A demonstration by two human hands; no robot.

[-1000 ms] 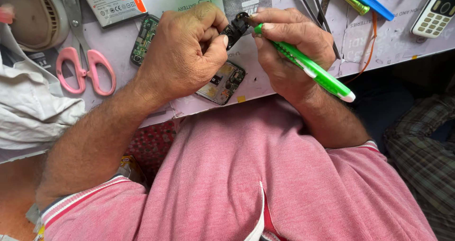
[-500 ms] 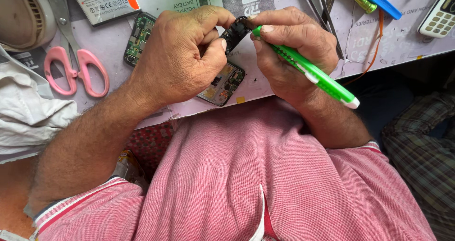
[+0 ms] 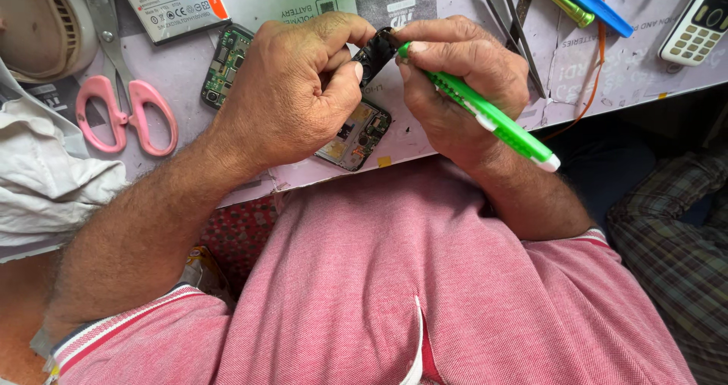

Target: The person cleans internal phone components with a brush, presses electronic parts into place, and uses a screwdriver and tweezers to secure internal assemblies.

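**Small black part under the tool tip**

While the pale worktable point(image 3: 470, 139) carries the clutter, a stripped phone board point(image 3: 356, 131) lies near its front edge, casing already off. Pink scissors point(image 3: 125, 112) rest far left. Above the board, the left hand point(image 3: 292, 89) pinches a small black part point(image 3: 375, 51); the right hand point(image 3: 462, 74) grips a green tool point(image 3: 493, 120), tip touching that part. Reassembly looks undone.
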